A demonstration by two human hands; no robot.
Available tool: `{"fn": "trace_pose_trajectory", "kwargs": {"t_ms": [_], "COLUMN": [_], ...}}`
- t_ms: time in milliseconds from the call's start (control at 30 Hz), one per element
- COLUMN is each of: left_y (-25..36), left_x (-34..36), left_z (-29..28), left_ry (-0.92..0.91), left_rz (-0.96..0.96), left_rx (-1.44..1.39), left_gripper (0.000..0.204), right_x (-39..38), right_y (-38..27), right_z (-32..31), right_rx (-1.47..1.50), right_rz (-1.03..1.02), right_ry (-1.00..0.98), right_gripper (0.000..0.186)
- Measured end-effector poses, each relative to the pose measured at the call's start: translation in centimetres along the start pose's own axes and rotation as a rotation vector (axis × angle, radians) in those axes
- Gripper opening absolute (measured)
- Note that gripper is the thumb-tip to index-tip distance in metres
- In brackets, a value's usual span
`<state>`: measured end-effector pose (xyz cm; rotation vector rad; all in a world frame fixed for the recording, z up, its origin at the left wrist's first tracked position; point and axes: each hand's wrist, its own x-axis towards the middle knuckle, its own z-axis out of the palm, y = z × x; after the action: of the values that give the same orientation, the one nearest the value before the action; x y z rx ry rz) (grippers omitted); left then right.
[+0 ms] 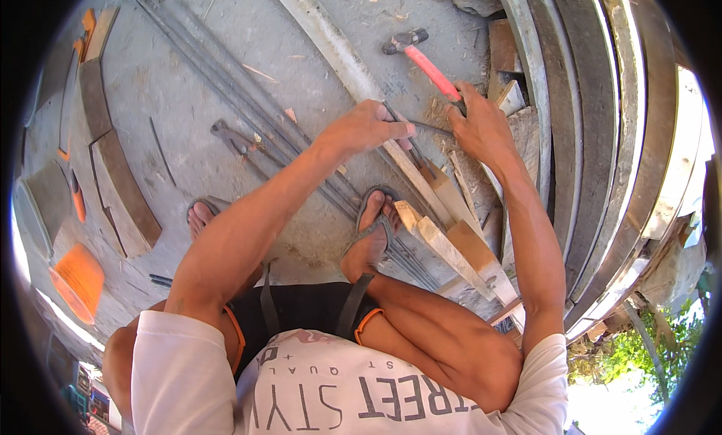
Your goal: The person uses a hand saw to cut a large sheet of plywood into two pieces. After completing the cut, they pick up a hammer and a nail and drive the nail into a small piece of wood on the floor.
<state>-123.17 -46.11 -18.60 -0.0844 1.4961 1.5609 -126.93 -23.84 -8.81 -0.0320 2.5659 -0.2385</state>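
Note:
In my right hand [481,127] is a hammer [432,70] with a red handle and dark head; my fingers wrap the handle's dark end, and the head points up and left. My left hand [368,128] is closed round a thin dark metal rod [412,138], just above a long pale wooden beam [331,36]. How the rod lies inside the fingers is hidden. Below the left hand, cut wood pieces [451,243] lie slantwise near my right foot. A pair of pincers [237,140] rests on the floor to the left.
Several long metal bars [226,89] run diagonally across the dusty concrete floor. Stacked planks [587,119] rise along the right side. At the left lie wooden boards [124,194], a handsaw [78,198] with an orange handle and an orange container [78,283].

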Motion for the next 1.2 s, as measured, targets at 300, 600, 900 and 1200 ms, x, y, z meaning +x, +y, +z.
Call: {"fn": "trace_pose_trajectory", "kwargs": {"t_ms": [300, 600, 900, 1200], "left_y": [0.5, -0.4, -1.6, -1.7], "left_x": [-0.4, -0.2, 1.2, 1.6], "left_z": [0.2, 0.9, 1.6, 2.1], "left_ry": [0.034, 0.088, 0.146, 0.113], "left_rz": [0.012, 0.015, 0.073, 0.006], "left_rx": [0.033, 0.067, 0.082, 0.096], "left_gripper": [0.045, 0.04, 0.039, 0.052], "right_x": [0.2, -1.4, -7.1, -4.0], "right_y": [0.2, -1.0, -12.3, -23.5], "right_z": [0.1, -2.8, -15.6, -16.7], "right_rx": [-0.006, 0.24, -0.371, -0.426], "right_rz": [-0.007, -0.137, -0.087, -0.198], "right_ry": [0.011, -0.013, -0.252, -0.096], "right_gripper": [0.048, 0.04, 0.034, 0.038]}}
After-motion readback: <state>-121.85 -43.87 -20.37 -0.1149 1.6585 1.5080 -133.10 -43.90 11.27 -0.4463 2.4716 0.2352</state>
